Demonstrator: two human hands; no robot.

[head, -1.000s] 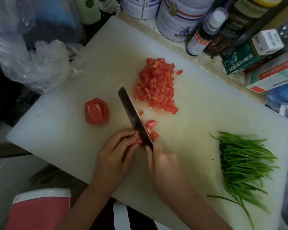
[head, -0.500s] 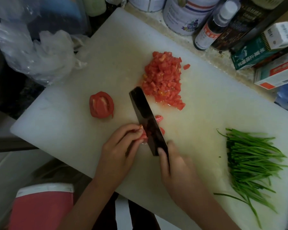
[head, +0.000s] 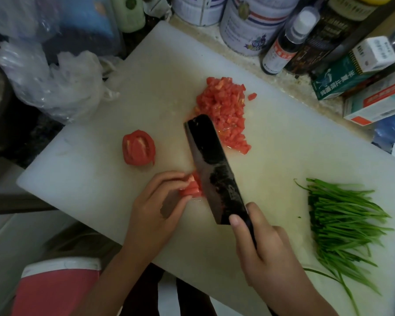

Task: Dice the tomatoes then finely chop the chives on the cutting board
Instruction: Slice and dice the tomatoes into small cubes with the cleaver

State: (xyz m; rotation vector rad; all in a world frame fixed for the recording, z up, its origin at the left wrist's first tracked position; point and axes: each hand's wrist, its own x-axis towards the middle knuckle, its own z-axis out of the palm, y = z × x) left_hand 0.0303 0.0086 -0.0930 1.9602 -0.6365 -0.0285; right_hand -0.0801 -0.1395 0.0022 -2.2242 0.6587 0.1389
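Observation:
On the white cutting board lies a heap of diced tomato at the far middle. A tomato wedge sits apart to its left. My left hand pinches a small stack of tomato slices with curled fingertips. My right hand grips the handle of a dark cleaver, whose broad blade tilts flat-side up just right of the slices, hiding what lies beneath it. A bundle of green chives lies uncut on the board's right end.
Tins, a dark bottle and cartons crowd the counter behind the board's far edge. Crumpled plastic bags lie at the far left. A red and white container stands below the board's near edge.
The cleaver has tipped from edge-down to its broad side facing up and slid right of the slices. My left hand still holds the slices, now drawn slightly left of the blade.

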